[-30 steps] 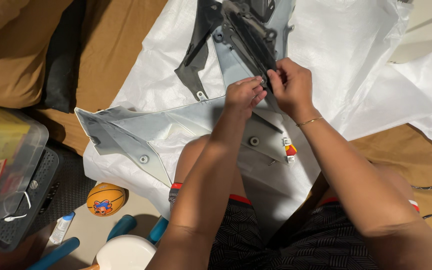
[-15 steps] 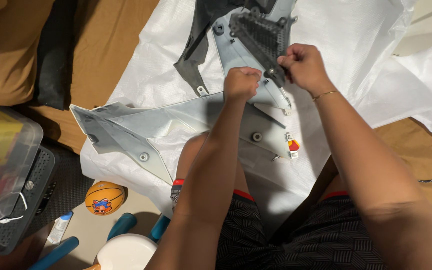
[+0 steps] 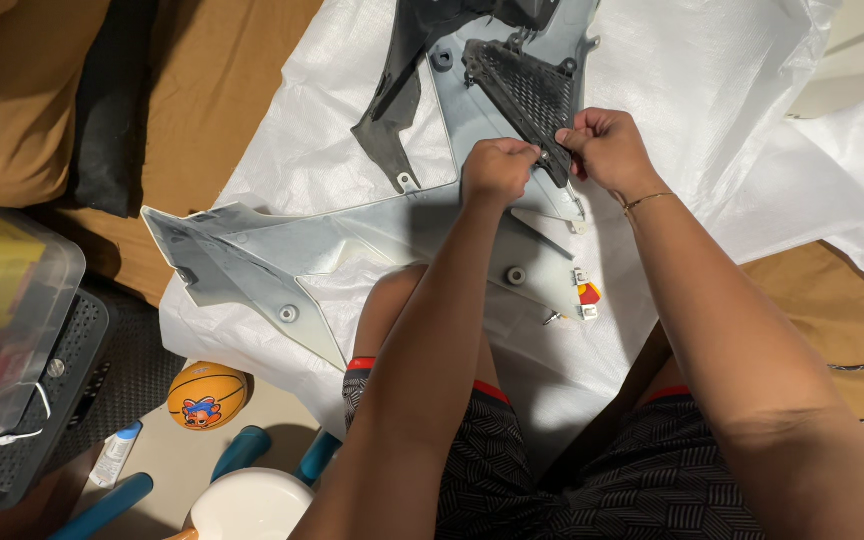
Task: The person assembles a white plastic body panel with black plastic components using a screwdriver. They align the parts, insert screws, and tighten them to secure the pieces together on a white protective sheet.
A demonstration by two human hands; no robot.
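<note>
A large pale grey plastic panel (image 3: 282, 262) lies across my lap and a white woven sheet (image 3: 712, 110). Fixed to its upper part is a black triangular mesh grille (image 3: 524, 88). My left hand (image 3: 497, 170) and my right hand (image 3: 602, 148) both pinch the grille's lower corner, fingers closed, almost touching each other. A black plastic trim piece (image 3: 400, 75) runs along the panel's upper left. Small clips and a red-yellow tab (image 3: 582, 295) sit at the panel's right end.
A small orange ball (image 3: 198, 397), a little white tube (image 3: 112, 455), blue tubular legs (image 3: 242, 455) and a white round seat (image 3: 247, 505) lie at lower left. A clear plastic bin (image 3: 7, 330) sits on a black crate at the left. Brown cushions (image 3: 22, 110) lie at upper left.
The black grille has turned from edge-on to flat, mesh facing up. Both hands followed its lower corner and now sit slightly lower than half a second ago.
</note>
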